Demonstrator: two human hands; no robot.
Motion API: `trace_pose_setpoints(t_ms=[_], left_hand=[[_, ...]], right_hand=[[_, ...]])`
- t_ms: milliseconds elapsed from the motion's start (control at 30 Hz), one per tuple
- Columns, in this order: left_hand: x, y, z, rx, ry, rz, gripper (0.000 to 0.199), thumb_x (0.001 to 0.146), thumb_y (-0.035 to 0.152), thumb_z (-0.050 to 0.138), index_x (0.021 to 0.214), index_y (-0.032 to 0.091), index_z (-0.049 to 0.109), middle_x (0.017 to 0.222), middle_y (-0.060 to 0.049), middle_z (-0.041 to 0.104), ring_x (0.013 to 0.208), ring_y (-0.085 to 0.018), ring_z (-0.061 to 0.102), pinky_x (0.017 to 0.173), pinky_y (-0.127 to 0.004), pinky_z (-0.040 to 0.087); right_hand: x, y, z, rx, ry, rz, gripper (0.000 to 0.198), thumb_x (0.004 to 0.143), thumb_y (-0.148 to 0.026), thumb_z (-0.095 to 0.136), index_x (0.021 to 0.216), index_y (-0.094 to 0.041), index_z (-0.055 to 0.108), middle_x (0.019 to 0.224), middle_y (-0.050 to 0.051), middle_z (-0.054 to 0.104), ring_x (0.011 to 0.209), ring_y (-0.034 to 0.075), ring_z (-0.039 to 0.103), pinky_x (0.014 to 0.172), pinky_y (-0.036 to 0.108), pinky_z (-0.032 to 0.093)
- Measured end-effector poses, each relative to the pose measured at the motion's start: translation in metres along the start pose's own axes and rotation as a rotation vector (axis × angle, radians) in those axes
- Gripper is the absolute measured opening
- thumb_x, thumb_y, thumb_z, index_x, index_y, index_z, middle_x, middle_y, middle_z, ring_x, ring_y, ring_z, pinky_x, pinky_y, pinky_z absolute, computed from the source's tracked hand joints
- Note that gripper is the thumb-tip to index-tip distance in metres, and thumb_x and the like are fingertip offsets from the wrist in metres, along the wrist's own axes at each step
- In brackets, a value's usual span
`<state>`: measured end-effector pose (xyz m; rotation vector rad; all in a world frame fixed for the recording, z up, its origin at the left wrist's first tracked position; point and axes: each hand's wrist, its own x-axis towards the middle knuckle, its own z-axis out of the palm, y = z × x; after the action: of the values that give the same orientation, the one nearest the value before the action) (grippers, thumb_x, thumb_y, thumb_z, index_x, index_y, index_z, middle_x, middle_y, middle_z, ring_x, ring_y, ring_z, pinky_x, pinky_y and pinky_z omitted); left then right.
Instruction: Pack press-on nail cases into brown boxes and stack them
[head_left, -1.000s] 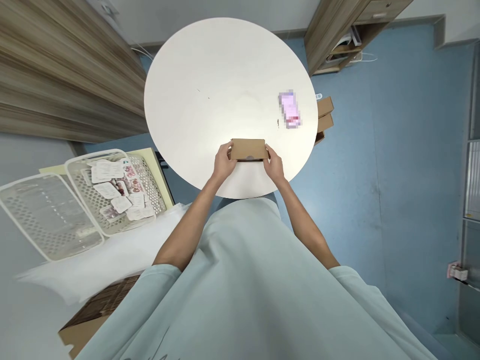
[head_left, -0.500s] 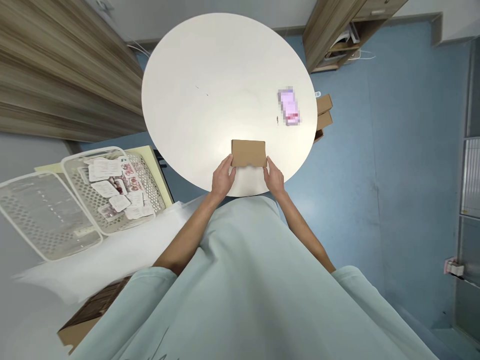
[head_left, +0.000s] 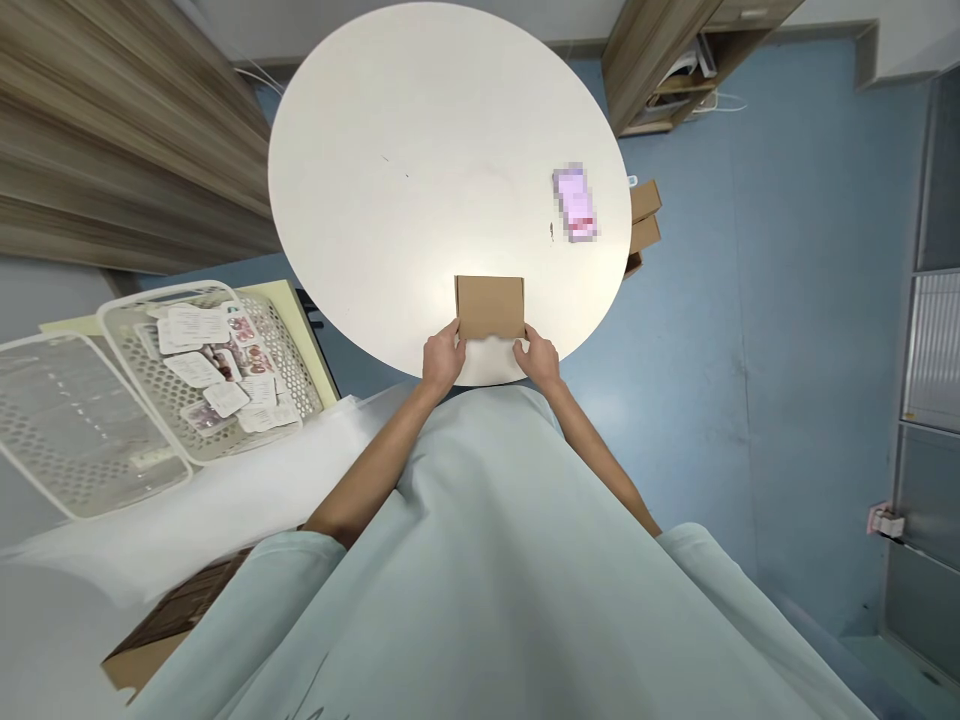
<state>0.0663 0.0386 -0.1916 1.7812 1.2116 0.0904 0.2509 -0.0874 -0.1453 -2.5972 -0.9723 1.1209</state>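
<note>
A small brown cardboard box [head_left: 490, 306] is at the near part of the white round table [head_left: 360, 210], its broad face turned up to me. My left hand [head_left: 443, 359] grips its near left corner, the fingers along the side and the thumb by the front edge. At the near right corner, my right hand [head_left: 539, 358] holds the box the same way, its thumb pointing inward. The box's underside and far side are hidden, so I cannot tell whether it rests on the table or is slightly raised.
A pixelated pink-purple item [head_left: 576, 205] lies on the table's right side. To the left, a white perforated basket [head_left: 289, 350] holds several packets, beside a second basket [head_left: 82, 430]. Brown boxes [head_left: 643, 218] stand beyond the table's right edge. A wooden cabinet [head_left: 649, 60] is behind.
The box's upper face shows slightly deeper toward me than before. Both hands stay at its near corners, with the right thumb now farther inward. The whole view has shifted a little.
</note>
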Motion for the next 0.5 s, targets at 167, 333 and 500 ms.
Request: trace_pose_setpoints(t_ms=[167, 333, 500], left_hand=[[0.001, 0.0, 0.004, 0.037, -0.01, -0.074, 0.053, 0.09, 0.014, 0.062, 0.139, 0.029, 0.076, 0.121, -0.008, 0.085, 0.12, -0.036, 0.079, 0.107, -0.047, 0.059], [0.004, -0.005, 0.01, 0.003, 0.013, -0.067, 0.047, 0.098, 0.02, 0.056, 0.141, 0.025, 0.075, 0.121, -0.01, 0.086, 0.121, -0.033, 0.079, 0.11, -0.046, 0.059], [0.013, -0.011, 0.016, -0.036, 0.042, -0.071, 0.052, 0.101, 0.019, 0.053, 0.15, 0.017, 0.071, 0.131, -0.013, 0.084, 0.126, -0.033, 0.078, 0.115, -0.046, 0.059]], right_hand=[[0.007, 0.008, 0.009, 0.023, -0.001, 0.0, 0.039, 0.119, -0.037, 0.037, 0.141, -0.026, 0.068, 0.119, 0.01, 0.083, 0.109, 0.032, 0.078, 0.094, 0.038, 0.058], [0.021, 0.023, 0.024, 0.105, 0.027, -0.039, 0.04, 0.117, -0.025, 0.039, 0.141, -0.025, 0.071, 0.12, 0.01, 0.083, 0.111, 0.029, 0.077, 0.096, 0.037, 0.058], [0.041, 0.042, 0.044, 0.291, 0.138, -0.092, 0.037, 0.112, -0.023, 0.047, 0.134, -0.02, 0.077, 0.137, 0.014, 0.079, 0.121, 0.028, 0.074, 0.109, 0.04, 0.058]])
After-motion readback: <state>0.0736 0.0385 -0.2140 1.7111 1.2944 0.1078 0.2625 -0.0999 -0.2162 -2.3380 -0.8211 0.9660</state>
